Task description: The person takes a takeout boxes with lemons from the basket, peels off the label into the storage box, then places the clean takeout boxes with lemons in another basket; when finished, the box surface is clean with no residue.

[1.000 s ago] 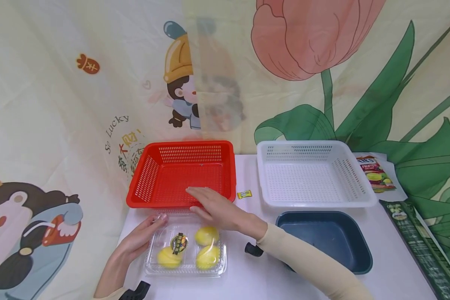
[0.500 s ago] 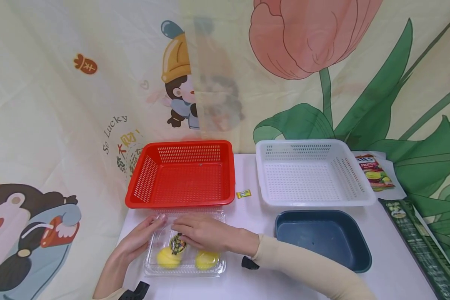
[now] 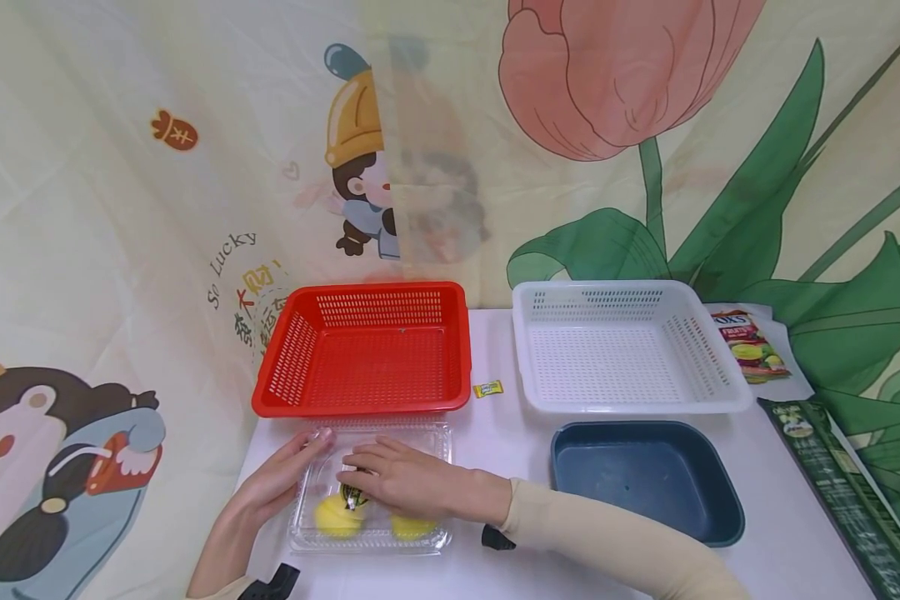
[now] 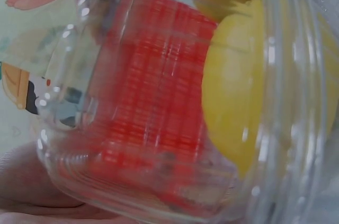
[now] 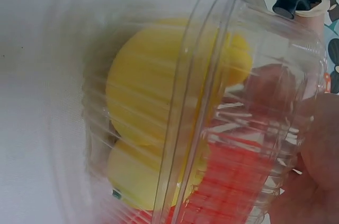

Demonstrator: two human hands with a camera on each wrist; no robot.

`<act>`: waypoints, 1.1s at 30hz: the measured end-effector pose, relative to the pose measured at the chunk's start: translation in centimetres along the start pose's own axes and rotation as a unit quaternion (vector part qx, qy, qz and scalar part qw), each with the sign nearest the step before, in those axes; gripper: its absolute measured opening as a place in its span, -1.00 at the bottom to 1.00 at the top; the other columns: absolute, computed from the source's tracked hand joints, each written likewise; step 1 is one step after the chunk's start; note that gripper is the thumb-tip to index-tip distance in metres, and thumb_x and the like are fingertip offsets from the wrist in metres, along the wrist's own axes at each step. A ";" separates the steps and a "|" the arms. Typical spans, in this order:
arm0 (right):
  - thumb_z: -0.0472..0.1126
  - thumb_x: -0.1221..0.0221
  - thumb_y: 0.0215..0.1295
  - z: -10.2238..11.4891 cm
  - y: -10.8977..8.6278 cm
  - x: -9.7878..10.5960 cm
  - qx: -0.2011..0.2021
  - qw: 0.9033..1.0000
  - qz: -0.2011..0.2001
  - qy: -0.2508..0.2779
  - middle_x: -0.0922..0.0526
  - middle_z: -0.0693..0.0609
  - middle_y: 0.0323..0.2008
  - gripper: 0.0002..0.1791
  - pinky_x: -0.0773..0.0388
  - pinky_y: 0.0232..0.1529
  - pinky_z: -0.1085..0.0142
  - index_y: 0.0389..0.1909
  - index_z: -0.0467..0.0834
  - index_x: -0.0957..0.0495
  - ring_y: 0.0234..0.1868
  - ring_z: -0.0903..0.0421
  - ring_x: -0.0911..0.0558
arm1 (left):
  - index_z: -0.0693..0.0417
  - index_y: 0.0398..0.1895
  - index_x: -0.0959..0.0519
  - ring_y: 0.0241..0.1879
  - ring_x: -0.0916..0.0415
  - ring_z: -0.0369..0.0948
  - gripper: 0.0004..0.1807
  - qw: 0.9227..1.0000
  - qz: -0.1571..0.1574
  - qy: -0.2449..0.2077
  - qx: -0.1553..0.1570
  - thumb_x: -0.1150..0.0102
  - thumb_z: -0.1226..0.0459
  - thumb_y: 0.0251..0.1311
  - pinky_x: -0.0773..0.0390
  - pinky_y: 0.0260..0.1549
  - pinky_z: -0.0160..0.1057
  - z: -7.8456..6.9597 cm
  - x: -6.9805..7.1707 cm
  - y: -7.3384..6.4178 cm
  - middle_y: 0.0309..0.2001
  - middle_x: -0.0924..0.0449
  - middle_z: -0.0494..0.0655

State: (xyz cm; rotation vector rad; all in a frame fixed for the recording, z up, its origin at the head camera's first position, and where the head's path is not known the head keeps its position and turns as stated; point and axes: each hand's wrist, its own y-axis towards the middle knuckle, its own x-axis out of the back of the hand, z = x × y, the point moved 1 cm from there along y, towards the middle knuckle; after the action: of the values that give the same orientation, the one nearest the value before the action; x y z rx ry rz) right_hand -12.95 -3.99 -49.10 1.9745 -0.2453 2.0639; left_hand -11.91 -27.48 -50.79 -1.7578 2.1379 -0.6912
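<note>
- Right hand (image 3: pixel 405 482) has moved from the red basket's (image 3: pixel 382 360) near edge onto the clear box (image 3: pixel 375 544), fingers extended, likely pressing the lid (image 3: pixel 429 443).
- Left hand (image 3: pixel 281 475) pinches its far left corner.
- Box sits just near of the basket, yellow fruit (image 3: pixel 337 518) inside.

The clear box (image 3: pixel 377 532) sits just in front of the red basket (image 3: pixel 375 354), so hands have little room between them. The box's top covers the yellow fruit (image 3: pixel 337 517), and the right hand (image 3: pixel 401 482) is over it. The red basket and white basket (image 3: pixel 600 358) are open on top, so hands could reach in. Between them runs a strip of tabletop (image 3: pixel 493 350) with a little yellow packet (image 3: pixel 488 389) in it. The right sleeve (image 3: pixel 607 537) blocks the blue tub's (image 3: pixel 645 471) near left corner.
</note>
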 end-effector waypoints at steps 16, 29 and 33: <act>-0.09 -0.09 0.55 0.3 -0.1 0.5 0.015 0.999 -0.043 0.013 -0.58 0.16 0.25 -0.59 -0.18 0.52 0.36 0.35 0.01 -0.49 0.33 0.23 -0.46 | 0.14 0.59 0.06 0.53 0.04 0.14 -0.17 1.000 0.012 -0.011 -0.005 0.04 -0.10 0.50 -0.08 0.49 0.26 0.1 0.1 -0.1 0.55 0.00 0.17; -0.12 -0.10 0.53 0.4 -0.1 0.6 0.020 0.998 -0.052 0.021 -0.59 0.17 0.19 -0.64 -0.21 0.50 0.38 0.28 0.03 -0.54 0.30 0.24 -0.47 | 0.16 0.58 0.04 0.52 0.03 0.14 -0.17 1.000 0.008 -0.009 -0.001 0.03 -0.11 0.49 -0.08 0.49 0.27 0.0 0.1 -0.1 0.53 -0.01 0.18; -0.11 -0.11 0.53 0.4 0.1 0.6 0.015 0.999 -0.043 0.027 -0.59 0.17 0.17 -0.65 -0.24 0.47 0.39 0.27 0.04 -0.55 0.28 0.24 -0.47 | 0.17 0.57 0.04 0.52 0.01 0.13 -0.16 1.000 0.008 -0.007 -0.001 0.03 -0.12 0.49 -0.09 0.50 0.26 0.0 0.0 -0.1 0.52 -0.02 0.18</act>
State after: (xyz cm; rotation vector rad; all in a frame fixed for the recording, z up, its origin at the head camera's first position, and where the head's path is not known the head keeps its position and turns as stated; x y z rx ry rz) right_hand -12.58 -4.14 -48.45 1.9080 -0.1178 2.0750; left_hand -11.87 -27.52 -50.78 -1.7400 2.1415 -0.6707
